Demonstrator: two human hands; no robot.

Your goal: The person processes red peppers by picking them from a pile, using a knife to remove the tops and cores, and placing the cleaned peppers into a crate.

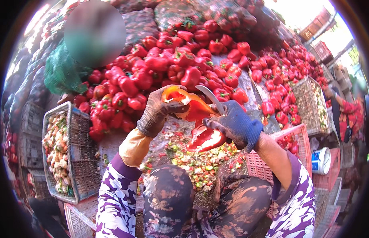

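Observation:
My left hand [160, 110], in a dark, stained work glove, grips one part of an opened bell pepper [199, 108] whose flesh is orange and red. My right hand [235, 123], in a blue knit glove, holds a knife with a curved blade [209, 94] pointing up and to the left. The fingers of that hand also press on the pepper, beside a red cut piece [205, 139] with its hollow inside facing up. Whether this piece is still joined to the rest cannot be told. The knife's handle is hidden in the glove.
Red bell peppers [160, 65] lie heaped ahead. Cut scraps [199, 166] cover the ground between my knees. A scrap-filled crate [69, 154] stands left, a pink crate [305, 142] right, near a white bucket [321, 160]. One person sits ahead left; another [351, 114] is far right.

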